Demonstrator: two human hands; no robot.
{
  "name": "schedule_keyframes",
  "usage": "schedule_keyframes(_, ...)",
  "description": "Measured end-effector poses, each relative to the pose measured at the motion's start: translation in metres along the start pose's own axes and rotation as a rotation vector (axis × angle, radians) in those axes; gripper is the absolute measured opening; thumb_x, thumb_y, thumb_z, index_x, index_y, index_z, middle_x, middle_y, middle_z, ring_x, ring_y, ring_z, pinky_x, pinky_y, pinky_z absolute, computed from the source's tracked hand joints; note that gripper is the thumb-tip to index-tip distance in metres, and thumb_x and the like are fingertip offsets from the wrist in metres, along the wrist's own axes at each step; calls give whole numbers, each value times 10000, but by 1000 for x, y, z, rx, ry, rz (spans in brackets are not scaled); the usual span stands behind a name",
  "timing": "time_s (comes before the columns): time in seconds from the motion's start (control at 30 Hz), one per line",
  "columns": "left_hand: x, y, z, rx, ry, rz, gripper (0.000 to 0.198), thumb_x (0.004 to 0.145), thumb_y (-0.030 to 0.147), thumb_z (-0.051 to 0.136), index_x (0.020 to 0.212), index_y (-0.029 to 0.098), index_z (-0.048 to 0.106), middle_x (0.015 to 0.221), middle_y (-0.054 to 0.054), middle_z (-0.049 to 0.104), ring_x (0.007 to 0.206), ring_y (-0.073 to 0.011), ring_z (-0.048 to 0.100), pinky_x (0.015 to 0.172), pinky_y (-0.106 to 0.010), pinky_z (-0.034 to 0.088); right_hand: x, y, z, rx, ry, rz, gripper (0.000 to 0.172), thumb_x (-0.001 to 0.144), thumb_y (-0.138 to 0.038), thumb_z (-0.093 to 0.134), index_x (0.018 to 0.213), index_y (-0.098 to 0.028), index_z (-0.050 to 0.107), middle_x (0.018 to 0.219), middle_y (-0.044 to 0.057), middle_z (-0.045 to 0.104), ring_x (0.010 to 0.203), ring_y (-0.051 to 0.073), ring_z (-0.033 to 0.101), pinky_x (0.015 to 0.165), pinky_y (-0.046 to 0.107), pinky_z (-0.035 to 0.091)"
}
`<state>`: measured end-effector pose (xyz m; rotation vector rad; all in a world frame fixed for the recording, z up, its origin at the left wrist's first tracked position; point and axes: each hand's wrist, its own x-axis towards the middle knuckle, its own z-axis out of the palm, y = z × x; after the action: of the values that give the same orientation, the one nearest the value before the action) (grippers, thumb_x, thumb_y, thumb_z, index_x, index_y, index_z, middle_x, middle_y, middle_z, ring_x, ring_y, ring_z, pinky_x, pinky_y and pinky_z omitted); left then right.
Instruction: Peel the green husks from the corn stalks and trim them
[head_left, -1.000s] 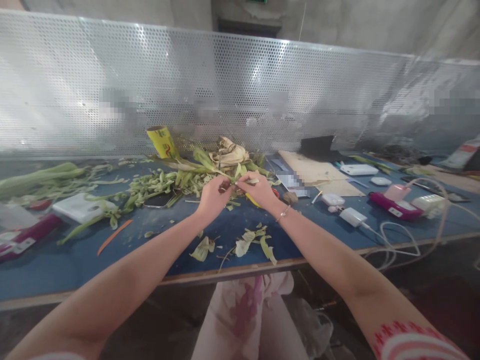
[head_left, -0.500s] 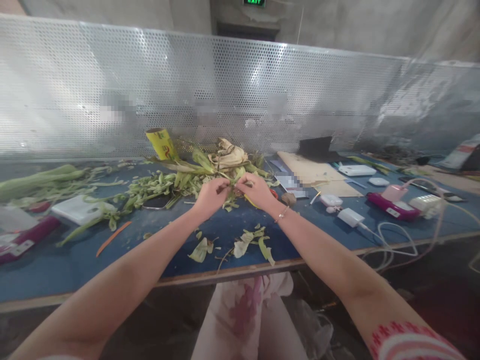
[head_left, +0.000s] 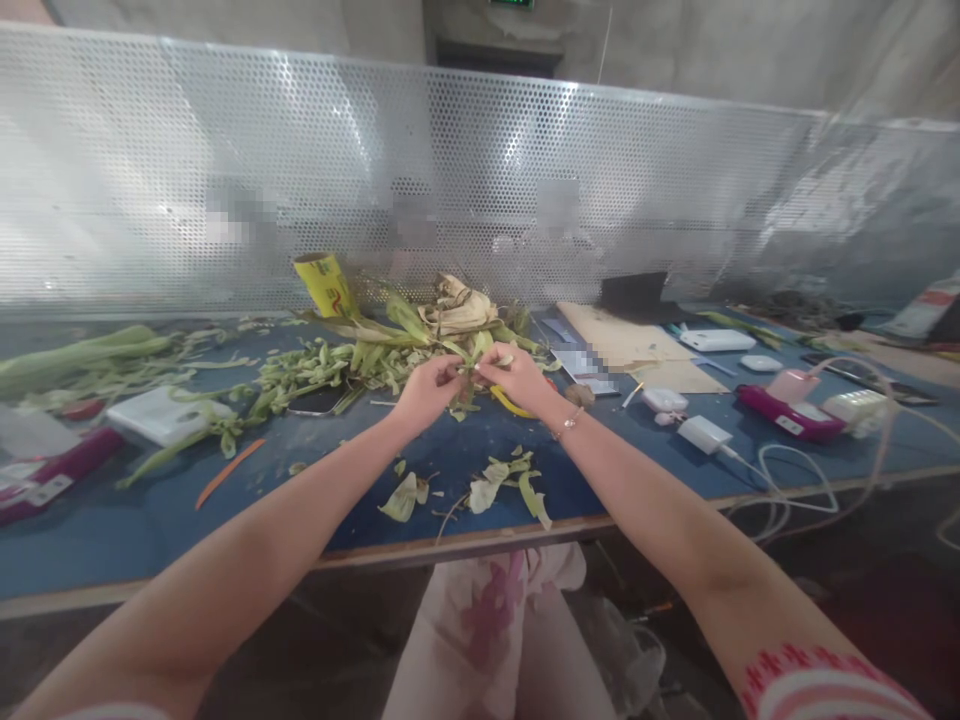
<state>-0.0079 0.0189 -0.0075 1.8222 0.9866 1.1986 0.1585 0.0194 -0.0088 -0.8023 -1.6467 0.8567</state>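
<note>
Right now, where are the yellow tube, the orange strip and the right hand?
Yellow tube (head_left: 327, 288): head view, middle of its wall.
Orange strip (head_left: 226, 469): head view, middle of its length.
Right hand (head_left: 519, 379): head view, back of the hand.

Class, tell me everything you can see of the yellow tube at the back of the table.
The yellow tube looks like a cardboard cylinder, with an open, brownish top end and printed marks, some red, too small to read. It leans, top toward the left of the picture, before the perforated metal screen. Leaves hide its base, so what it rests on is unclear.
</note>
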Motion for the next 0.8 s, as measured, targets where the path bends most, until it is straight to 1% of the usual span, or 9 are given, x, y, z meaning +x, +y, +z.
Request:
schedule_keyframes(0.13, -5, 7, 5, -355, -6, -142, 287, 657, 401, 653, 764, 148, 572, 583, 10, 550, 543, -89, 510, 535, -214, 400, 0, 0, 1, -2, -33, 0, 188, 717, -337, 605, 669, -178, 516, 650, -7, 596, 621, 125, 595, 647, 286, 504)
schedule_keyframes(0.23, -6, 11, 6, -526, 21, -228, 335, 586, 413, 717, 671, 151, 527, 563, 26, 526, 532, -79, 507, 514, -202, 398, 0, 2, 3, 2, -82, 2, 209, 710, -363, 613, 679, -179, 517, 656, -12, 589, 620, 121, 584, 642, 280, 500)
schedule_keyframes(0.33, -6, 13, 7, -586, 49, -278, 369, 536, 399, 754, 657, 152, 507, 537, 47, 507, 502, -71, 498, 499, -202, 402, 0, 2, 3, 9, -77, 12, 219, 701, -373, 622, 686, -180, 518, 661, -18, 573, 620, 116, 578, 646, 277, 501)
schedule_keyframes(0.5, -7, 15, 7, -631, 68, -295, 394, 511, 379, 771, 655, 155, 481, 555, 54, 526, 500, -62, 505, 483, -189, 403, 0, 3, 2, 0, -91, 22, 188, 725, -355, 592, 697, -184, 521, 667, -20, 559, 616, 115, 576, 651, 281, 503)
schedule_keyframes(0.63, -6, 14, 6, -645, 56, -316, 380, 535, 370, 760, 654, 160, 466, 538, 56, 513, 464, -56, 480, 431, -179, 364, -2, 0, 4, -148, -116, -43, 175, 737, -344, 586, 748, -177, 533, 731, 3, 577, 683, 127, 572, 675, 285, 492)
schedule_keyframes(0.7, -5, 13, 5, -659, 67, -310, 369, 545, 358, 754, 657, 160, 464, 541, 57, 508, 463, -53, 480, 427, -176, 362, -3, -11, 0, -234, -75, -133, 217, 736, -353, 600, 858, -182, 543, 859, 37, 586, 802, 152, 573, 707, 293, 490)
schedule_keyframes(0.73, -5, 12, 4, -668, 78, -307, 365, 546, 350, 754, 657, 161, 462, 541, 60, 501, 462, -50, 479, 428, -173, 362, -4, -18, -4, -266, -4, -182, 261, 754, -365, 586, 943, -193, 532, 946, 59, 573, 874, 168, 566, 720, 299, 492)
schedule_keyframes(0.77, -4, 11, 4, -677, 92, -307, 365, 545, 341, 755, 655, 162, 457, 538, 65, 491, 458, -45, 474, 427, -169, 360, -5, -27, -11, -268, 155, -274, 269, 803, -377, 528, 1012, -209, 511, 998, 71, 557, 924, 175, 556, 760, 318, 488)
schedule_keyframes(0.8, -3, 9, 3, -683, 104, -312, 366, 544, 332, 756, 651, 162, 451, 533, 70, 479, 451, -38, 465, 425, -164, 355, -6, -36, -20, -301, 255, -345, 282, 852, -382, 453, 1085, -225, 484, 1067, 84, 535, 989, 184, 537, 796, 338, 482)
